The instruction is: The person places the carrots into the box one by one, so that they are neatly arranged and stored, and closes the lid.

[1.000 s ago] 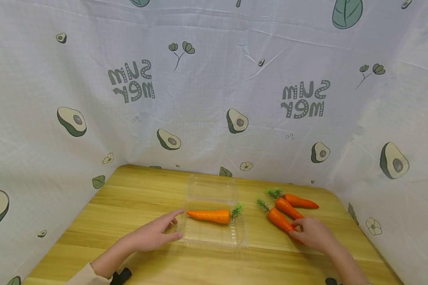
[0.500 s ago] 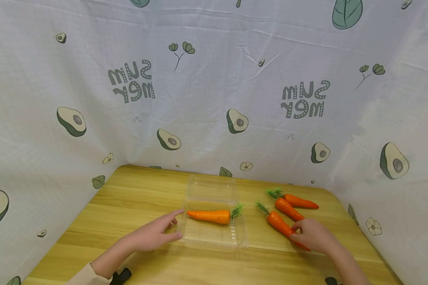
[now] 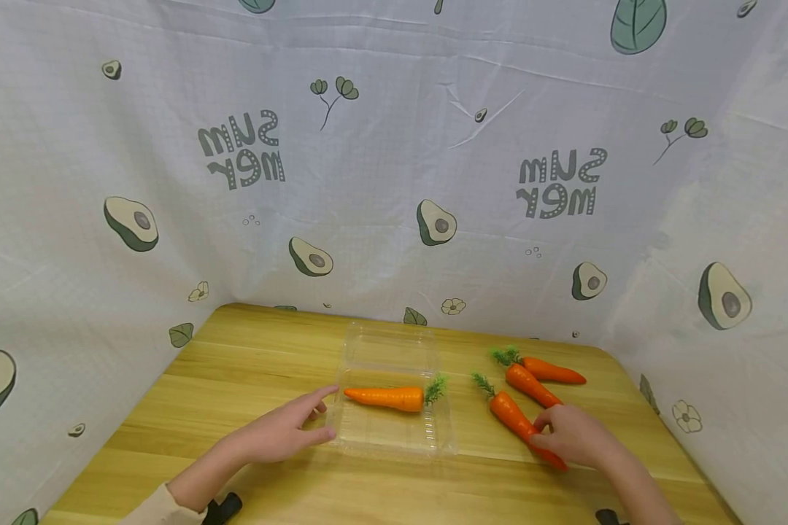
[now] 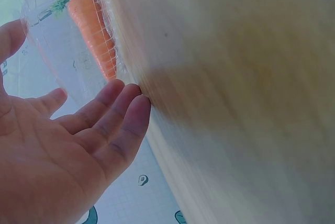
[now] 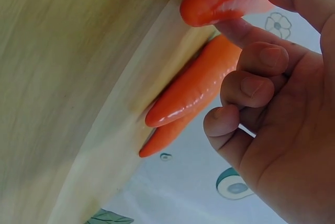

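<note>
My right hand [image 3: 574, 435] pinches the nearest loose carrot [image 3: 512, 414] near its tapered end. In the right wrist view, thumb and index finger meet the carrot [image 5: 217, 1], while the other fingers curl below it. A clear plastic clamshell container [image 3: 394, 453] lies open on the table, its lid hinged back. One carrot [image 3: 387, 398] with a green top lies across its base. At the container's left edge rests my left hand [image 3: 282, 434], thumb and fingers spread. The left wrist view shows that hand [image 4: 78, 135] with the palm uncovered and nothing gripped.
Two more carrots, a middle one [image 3: 530, 384] and a far one [image 3: 554, 371], lie just behind the pinched one at the right. The wooden table [image 3: 256, 350] is bounded by a white printed cloth [image 3: 381, 168] at the back and sides.
The nearest carrot's tip has swung toward me and slightly left, with more of the tip showing under my right hand. The left hand and the container have stayed still.
</note>
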A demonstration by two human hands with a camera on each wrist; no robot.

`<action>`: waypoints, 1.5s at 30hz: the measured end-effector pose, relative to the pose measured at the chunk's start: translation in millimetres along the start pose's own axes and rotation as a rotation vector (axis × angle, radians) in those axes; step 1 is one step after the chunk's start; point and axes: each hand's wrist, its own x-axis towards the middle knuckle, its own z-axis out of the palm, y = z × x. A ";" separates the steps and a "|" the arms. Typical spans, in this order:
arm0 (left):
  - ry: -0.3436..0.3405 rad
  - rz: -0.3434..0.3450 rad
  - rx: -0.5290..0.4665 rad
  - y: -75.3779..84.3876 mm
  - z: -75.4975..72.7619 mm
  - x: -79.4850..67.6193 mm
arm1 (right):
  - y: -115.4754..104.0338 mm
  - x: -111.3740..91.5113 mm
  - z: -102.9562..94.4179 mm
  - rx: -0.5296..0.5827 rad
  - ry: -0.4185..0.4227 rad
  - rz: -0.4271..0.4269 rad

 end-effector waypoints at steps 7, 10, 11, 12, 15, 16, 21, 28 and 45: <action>0.005 0.001 0.002 1.7 0.2 0.1 | -7.9 -1.0 -2.4 -0.006 -0.021 -0.011; 0.004 -0.001 0.001 2.0 0.1 -0.3 | -11.5 -1.8 -2.9 -0.020 -0.021 -0.011; 0.003 -0.002 0.001 1.9 -0.1 -0.5 | -12.5 -2.0 -2.9 -0.024 -0.021 -0.009; 0.001 -0.002 0.002 1.9 -0.2 -0.7 | -13.4 -2.2 -2.8 -0.029 -0.020 -0.007; 0.000 -0.004 0.000 1.3 -0.3 -0.9 | -15.3 -2.3 -2.3 -0.031 -0.028 -0.001; 0.000 -0.004 0.000 1.0 -0.3 -0.8 | -15.7 -2.2 -2.1 -0.031 -0.031 0.001; -0.001 -0.005 -0.002 -0.9 0.2 0.1 | -16.5 -1.8 0.2 -0.031 -0.037 0.010; -0.002 -0.009 -0.005 -0.8 0.0 0.6 | -19.3 -5.2 2.8 -0.023 -0.032 0.012; 0.001 -0.011 -0.006 0.4 -0.1 0.6 | -24.4 -8.4 9.0 -0.028 0.001 -0.071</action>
